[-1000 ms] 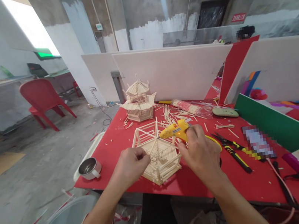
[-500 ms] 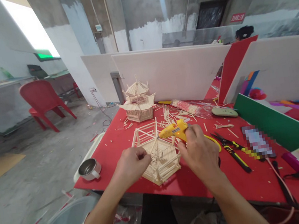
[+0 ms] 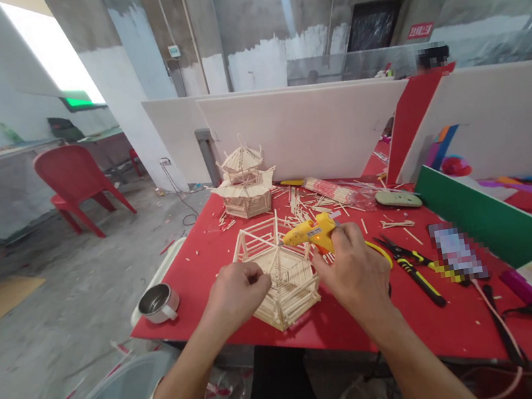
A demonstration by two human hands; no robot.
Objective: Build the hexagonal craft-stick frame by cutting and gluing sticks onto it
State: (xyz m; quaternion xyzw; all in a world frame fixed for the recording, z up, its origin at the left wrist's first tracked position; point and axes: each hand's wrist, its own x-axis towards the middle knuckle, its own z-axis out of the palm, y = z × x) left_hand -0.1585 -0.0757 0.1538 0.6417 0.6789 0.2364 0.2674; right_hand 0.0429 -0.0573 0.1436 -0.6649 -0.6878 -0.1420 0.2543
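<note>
The left hand (image 3: 240,291), curled shut, rests against the left rim of the pale hexagonal wooden-stick frame (image 3: 288,279) on the red surface (image 3: 413,317). Just right of it, the right hand (image 3: 357,272) grips the yellow glue gun (image 3: 308,232), nozzle over the frame's far edge.

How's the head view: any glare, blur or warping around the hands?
Head view: window at upper left blown out; straight edges bow toward the borders; left hand, right hand, stick model and glue gun sharp, evenly lit; one patch on the red table pixelated.

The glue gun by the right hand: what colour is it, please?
The glue gun is yellow; head view shows it.
</note>
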